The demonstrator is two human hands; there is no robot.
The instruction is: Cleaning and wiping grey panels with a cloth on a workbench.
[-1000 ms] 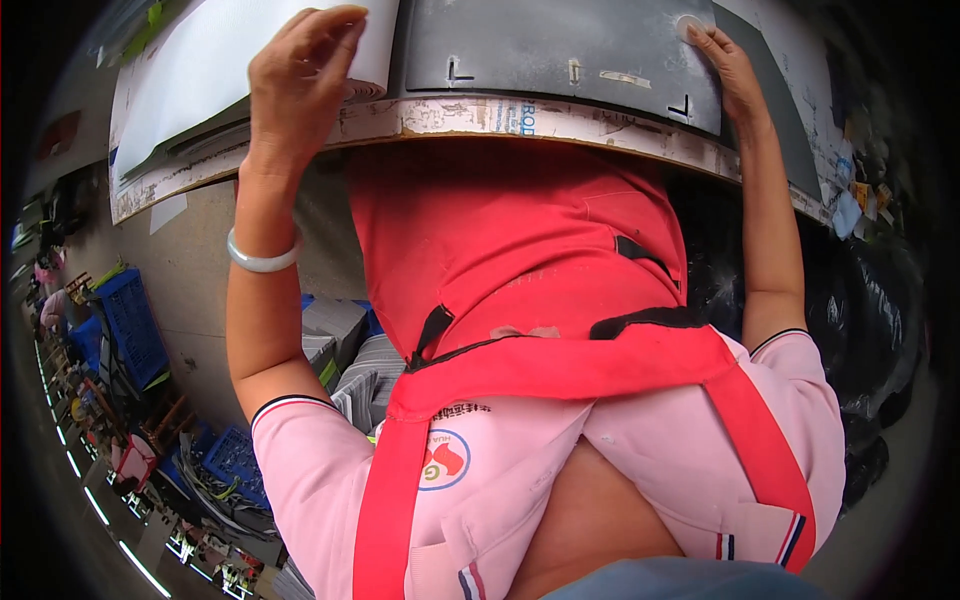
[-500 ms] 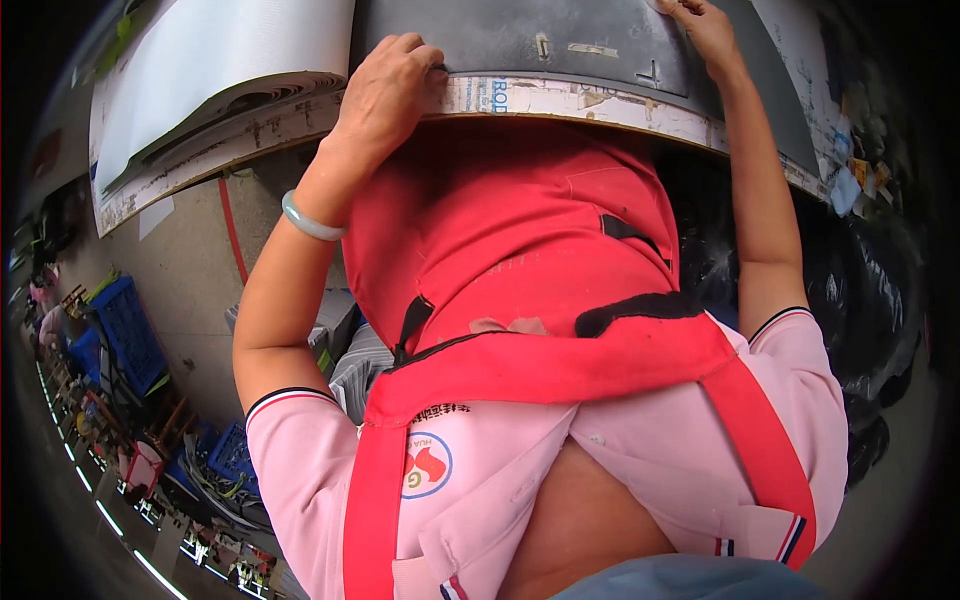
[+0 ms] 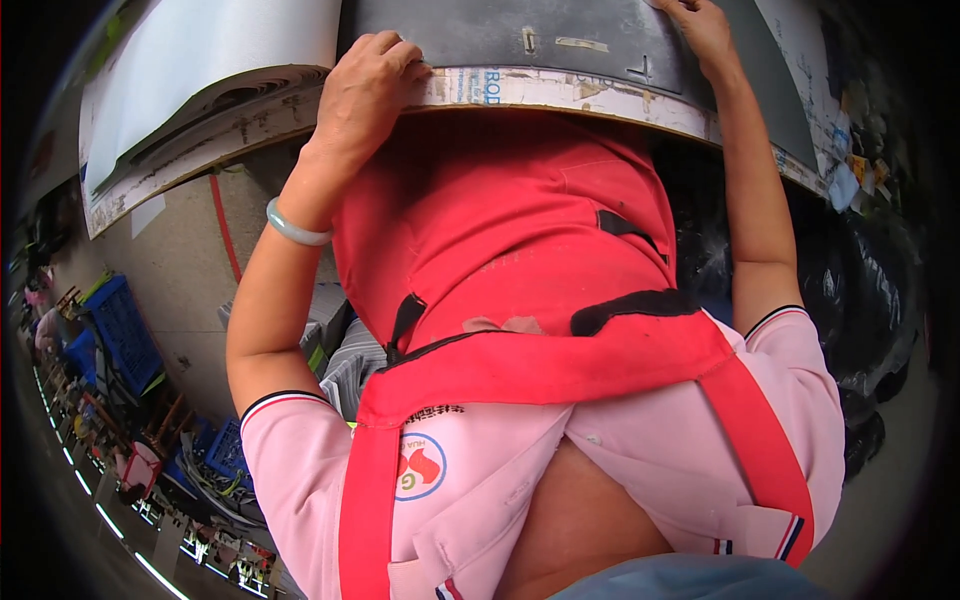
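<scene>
Some blue lettering (image 3: 491,86) beside the dark board (image 3: 455,35)

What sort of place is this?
Probably a workshop or small factory: there's a worn workbench with a dark grey board, curling white sheets beside it, and a blue plastic crate off to the left.

I have brought my left hand (image 3: 365,90) down from in front of the white roll (image 3: 245,35), and its fingers now curl at the near edge of the dark board (image 3: 470,35). The roll's layered end, hidden by that hand before, lies bare to the left of the fingers. The board's left black corner mark is gone from sight, probably behind those fingertips, though the view is poor. Below and left of them, a red strip (image 3: 225,230) shows on the floor.
</scene>
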